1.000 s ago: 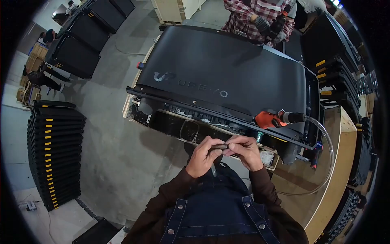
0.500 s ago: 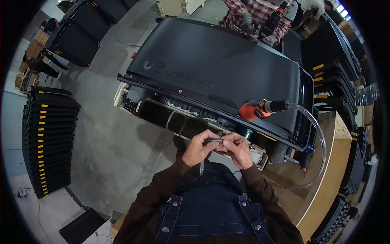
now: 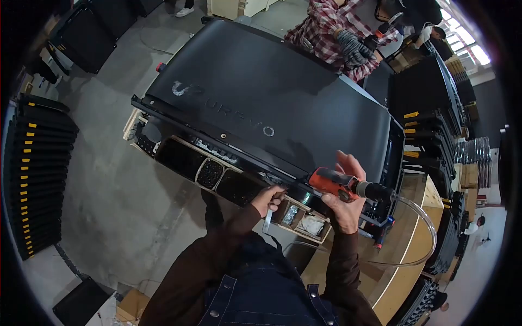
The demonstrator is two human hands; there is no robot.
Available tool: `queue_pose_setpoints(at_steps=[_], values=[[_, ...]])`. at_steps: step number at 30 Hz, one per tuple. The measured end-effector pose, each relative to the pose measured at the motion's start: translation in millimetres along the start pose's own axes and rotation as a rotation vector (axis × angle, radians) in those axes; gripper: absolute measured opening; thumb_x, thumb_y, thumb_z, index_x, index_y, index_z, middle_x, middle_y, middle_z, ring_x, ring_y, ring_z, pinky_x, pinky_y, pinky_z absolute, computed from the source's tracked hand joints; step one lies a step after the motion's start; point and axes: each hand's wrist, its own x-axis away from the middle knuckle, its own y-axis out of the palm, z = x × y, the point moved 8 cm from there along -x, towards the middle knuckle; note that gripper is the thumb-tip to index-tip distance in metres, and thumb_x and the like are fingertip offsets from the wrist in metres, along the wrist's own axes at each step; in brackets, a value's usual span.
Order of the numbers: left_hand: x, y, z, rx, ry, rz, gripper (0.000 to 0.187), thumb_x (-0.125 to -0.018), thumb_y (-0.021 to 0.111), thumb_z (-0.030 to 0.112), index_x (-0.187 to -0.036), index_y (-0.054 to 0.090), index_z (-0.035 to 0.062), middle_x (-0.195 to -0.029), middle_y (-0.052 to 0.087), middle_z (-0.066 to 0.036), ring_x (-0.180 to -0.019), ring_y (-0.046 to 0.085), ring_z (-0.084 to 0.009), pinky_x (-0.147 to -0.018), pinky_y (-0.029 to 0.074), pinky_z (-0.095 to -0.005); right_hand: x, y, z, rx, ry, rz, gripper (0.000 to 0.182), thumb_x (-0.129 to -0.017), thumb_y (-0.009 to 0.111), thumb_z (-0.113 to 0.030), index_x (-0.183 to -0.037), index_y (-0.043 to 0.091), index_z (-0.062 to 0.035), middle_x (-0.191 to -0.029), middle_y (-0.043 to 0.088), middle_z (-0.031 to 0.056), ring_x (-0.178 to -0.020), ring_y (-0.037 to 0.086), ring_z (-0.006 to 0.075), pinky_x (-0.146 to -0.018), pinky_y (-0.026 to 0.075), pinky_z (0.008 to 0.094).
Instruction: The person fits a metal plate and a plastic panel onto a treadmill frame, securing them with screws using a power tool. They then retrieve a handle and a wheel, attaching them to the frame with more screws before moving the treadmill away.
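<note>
My left hand (image 3: 265, 201) is closed, its fingers curled around a flat silver metal tool (image 3: 267, 221) that hangs below the fist; its upper end is hidden by the fingers. My right hand (image 3: 348, 209) has an orange and black power screwdriver (image 3: 333, 180) lying across its palm, thumb on the near side and fingers raised on the far side. A clear hose (image 3: 427, 214) curves away from the driver's black nose. Both hands are at the near edge of a large black treadmill deck (image 3: 239, 70) with pale lettering.
Along the deck's near side run dark parts bins (image 3: 182, 157) and a wooden tray (image 3: 296, 217) with small hardware. Across the deck stands a person (image 3: 353, 43) in a checked shirt and grey gloves. Stacked black panels (image 3: 43, 174) stand left; a wooden bench (image 3: 405, 239) is at right.
My hands have parted. The right one has moved to the power screwdriver, which is turned and nearer; the left keeps the metal tool. The view has shifted.
</note>
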Motion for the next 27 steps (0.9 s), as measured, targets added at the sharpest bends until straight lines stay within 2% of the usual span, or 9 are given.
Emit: queue_pose_setpoints(at_steps=[2,5,6,12,13,15,19,25,27], values=[[-40.4,1.3,-9.6,0.089,-0.069,-0.056,0.015,-0.091,0.068,0.029,-0.092,0.064,0.0140,-0.079,0.059,0.004,-0.061,0.051,-0.0045,-0.047,0.031,-0.0209,-15.4,17.8,19.8,-0.022,0.034,-0.220,0.081,-0.069,0.089,-0.015,-0.137,0.048,-0.0023,-0.122,0.065,0.0138,-0.111,0.064,0.0241,-0.100,0.050,0.0392],[-67.3,14.6,-8.1,0.102,-0.030,-0.054,0.022,-0.097,0.058,0.030,-0.107,0.064,0.0113,-0.091,0.065,0.001,-0.069,0.061,-0.0116,-0.057,0.049,-0.0252,-23.7,22.1,28.6,-0.104,0.026,-0.021,0.068,-0.071,0.088,-0.016,-0.127,0.051,-0.0017,-0.106,0.068,0.0132,-0.101,0.065,0.0245,-0.094,0.053,0.0405],[-100.9,2.0,-25.9,0.253,-0.086,-0.544,0.032,-0.097,0.061,0.023,-0.126,0.060,0.0102,-0.117,0.065,-0.004,-0.097,0.067,-0.0162,-0.079,0.056,-0.0306,-25.0,18.3,28.8,-0.193,0.036,0.083,0.067,-0.072,0.088,-0.016,-0.125,0.051,-0.0017,-0.105,0.068,0.0136,-0.100,0.065,0.0256,-0.092,0.053,0.0420],[-9.4,68.3,32.8,-0.110,0.227,-0.306,0.054,-0.095,0.059,0.001,-0.146,0.044,0.0092,-0.140,0.050,-0.006,-0.125,0.052,-0.0164,-0.104,0.046,-0.0315,-6.7,13.6,24.1,-0.132,0.005,0.143,0.090,-0.069,0.091,-0.026,-0.140,0.042,-0.0022,-0.102,0.065,0.0132,-0.099,0.065,0.0268,-0.095,0.052,0.0457],[-18.0,67.3,27.2,-0.101,0.227,-0.307,0.054,-0.095,0.059,0.001,-0.146,0.044,0.0092,-0.140,0.050,-0.006,-0.125,0.052,-0.0164,-0.104,0.046,-0.0315,-7.3,15.9,19.9,-0.120,-0.020,0.103,0.085,-0.070,0.091,-0.026,-0.138,0.045,-0.0041,-0.102,0.066,0.0144,-0.099,0.065,0.0281,-0.097,0.052,0.0463],[-48.7,41.4,14.3,0.120,0.266,-0.105,0.027,-0.089,0.072,0.022,-0.112,0.067,0.0087,-0.104,0.068,-0.006,-0.087,0.066,-0.0178,-0.071,0.057,-0.0299,-8.3,13.9,23.1,-0.114,0.013,0.076,0.080,-0.071,0.090,-0.026,-0.135,0.048,-0.0045,-0.103,0.066,0.0150,-0.099,0.065,0.0292,-0.097,0.051,0.0473],[-87.5,1.8,-5.1,0.110,0.093,0.013,0.029,-0.093,0.068,0.026,-0.114,0.065,0.0072,-0.105,0.067,-0.005,-0.091,0.065,-0.0166,-0.073,0.056,-0.0292,-22.4,12.0,31.4,-0.146,-0.004,-0.015,0.060,-0.074,0.088,-0.024,-0.118,0.052,-0.0045,-0.101,0.065,0.0155,-0.098,0.066,0.0313,-0.097,0.051,0.0508],[-70.3,1.7,9.3,-0.250,0.348,0.078,0.037,-0.095,0.064,0.032,-0.119,0.061,0.0031,-0.108,0.064,-0.005,-0.093,0.062,-0.0144,-0.083,0.053,-0.0303,-25.5,15.1,34.7,-0.159,-0.017,-0.052,0.050,-0.076,0.088,-0.024,-0.106,0.052,-0.0055,-0.093,0.065,0.0129,-0.093,0.067,0.0307,-0.097,0.050,0.0526],[-52.3,9.6,26.5,-0.645,0.453,0.121,0.044,-0.095,0.064,0.033,-0.126,0.058,0.0025,-0.118,0.061,-0.007,-0.101,0.061,-0.0163,-0.086,0.052,-0.0314,-26.8,12.1,37.9,-0.174,-0.023,-0.024,0.049,-0.076,0.088,-0.024,-0.105,0.052,-0.0058,-0.091,0.065,0.0121,-0.091,0.068,0.0305,-0.097,0.050,0.0528]])
